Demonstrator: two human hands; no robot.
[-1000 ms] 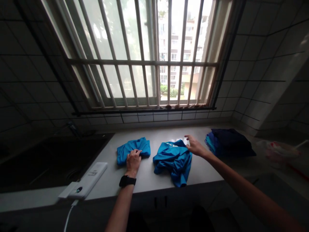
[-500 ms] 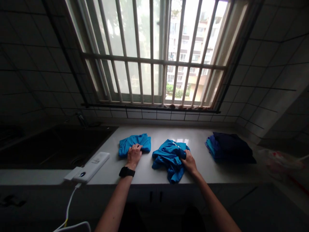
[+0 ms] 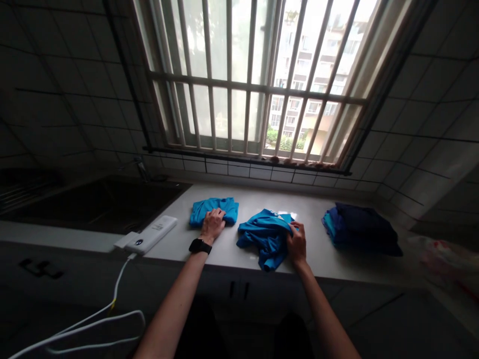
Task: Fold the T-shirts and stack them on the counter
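A folded bright-blue garment (image 3: 199,212) lies on the counter, and my left hand (image 3: 214,223), with a black watch at the wrist, is on its front right edge. The fingers curl over the cloth there; their tips are partly hidden. To its right a crumpled blue shirt (image 3: 262,233) with a small white print spreads in loose folds. My right hand (image 3: 298,243) grips this shirt at its right side, thumb and fingers closed on the fabric. The two blue pieces lie close together, a narrow gap between them.
A stack of dark and blue folded clothes (image 3: 361,230) stands to the right, near a plastic bag (image 3: 445,257). On the left, a white power bank (image 3: 152,234) with a white cable (image 3: 119,279) lies beside the dark sink (image 3: 93,204). A barred window (image 3: 258,89) is behind the counter (image 3: 224,254).
The view has shifted and tilted slightly. My right hand has moved up a little along the shirt's right side, fingers now more upright. My left hand stays on the folded garment.
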